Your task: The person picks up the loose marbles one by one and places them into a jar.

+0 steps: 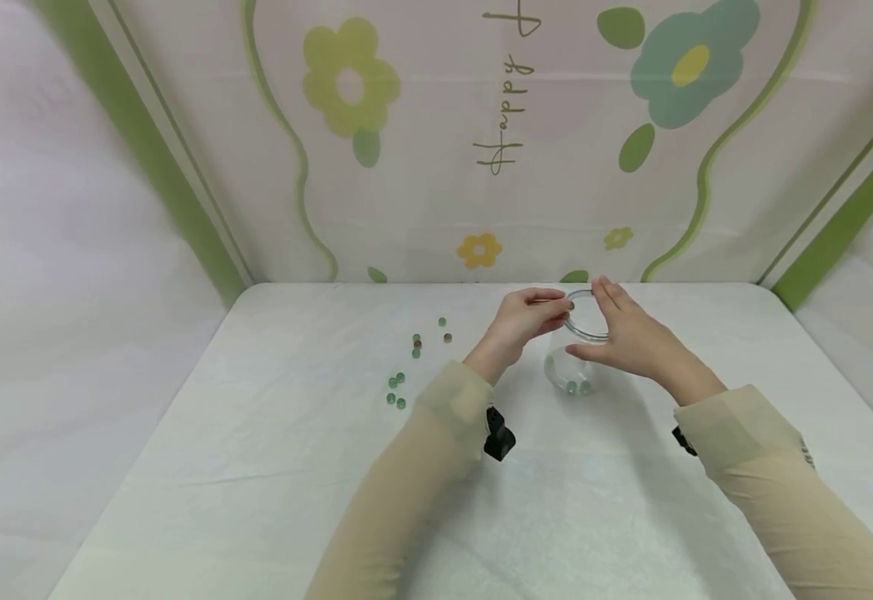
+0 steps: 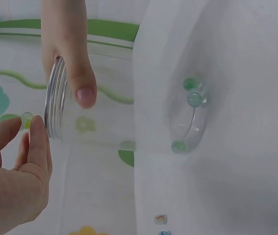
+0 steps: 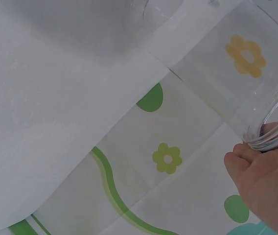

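Observation:
A tall clear jar (image 2: 114,122) stands on the white table, with three green marbles (image 2: 194,99) visible at its bottom in the left wrist view. My right hand (image 1: 634,335) grips the jar just below its mouth, thumb on the near side and fingers around the far side. At the left edge of the rim (image 1: 588,337), my left hand (image 1: 524,321) pinches a clear marble with yellow-green colour (image 2: 27,120) between thumb and fingertips. The right wrist view catches only part of the jar's mouth above the right hand's fingers.
Several loose marbles (image 1: 401,377), mostly green and a few reddish-brown, lie scattered on the table (image 1: 256,500) left of the left hand. Behind the table hangs a cloth (image 1: 413,200) printed with flowers and lettering, and white cloth sides (image 1: 46,275) flank it.

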`<state>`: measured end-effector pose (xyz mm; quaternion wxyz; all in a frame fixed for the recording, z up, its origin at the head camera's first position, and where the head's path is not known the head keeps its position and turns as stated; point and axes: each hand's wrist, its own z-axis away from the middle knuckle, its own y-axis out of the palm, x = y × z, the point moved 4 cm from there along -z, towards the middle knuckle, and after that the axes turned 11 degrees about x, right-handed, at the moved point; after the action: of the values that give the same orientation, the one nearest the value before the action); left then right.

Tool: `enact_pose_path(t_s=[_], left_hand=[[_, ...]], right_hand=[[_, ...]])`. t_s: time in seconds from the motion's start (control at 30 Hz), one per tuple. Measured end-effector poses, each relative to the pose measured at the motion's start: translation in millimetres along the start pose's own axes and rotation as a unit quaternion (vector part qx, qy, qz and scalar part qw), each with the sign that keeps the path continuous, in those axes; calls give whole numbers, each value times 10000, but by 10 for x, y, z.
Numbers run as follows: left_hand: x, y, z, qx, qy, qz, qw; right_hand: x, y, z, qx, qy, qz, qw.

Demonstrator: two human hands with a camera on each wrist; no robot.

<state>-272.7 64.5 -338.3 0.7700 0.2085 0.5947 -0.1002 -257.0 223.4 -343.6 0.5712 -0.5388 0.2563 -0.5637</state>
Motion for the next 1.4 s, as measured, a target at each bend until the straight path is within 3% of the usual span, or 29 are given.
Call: enact_pose_path(t_s=[0.83, 1.13, 1.4], left_hand=[[75, -54, -3, -53, 3, 99, 9999], [130, -285, 19, -142, -174, -274, 9994], [230, -649, 107, -28, -469, -599, 9971]], right_hand=[[3, 3, -18, 12, 31, 30, 10000], [7, -9, -12, 21, 28, 10, 10000], [7, -4, -19, -70, -2, 8, 10000]])
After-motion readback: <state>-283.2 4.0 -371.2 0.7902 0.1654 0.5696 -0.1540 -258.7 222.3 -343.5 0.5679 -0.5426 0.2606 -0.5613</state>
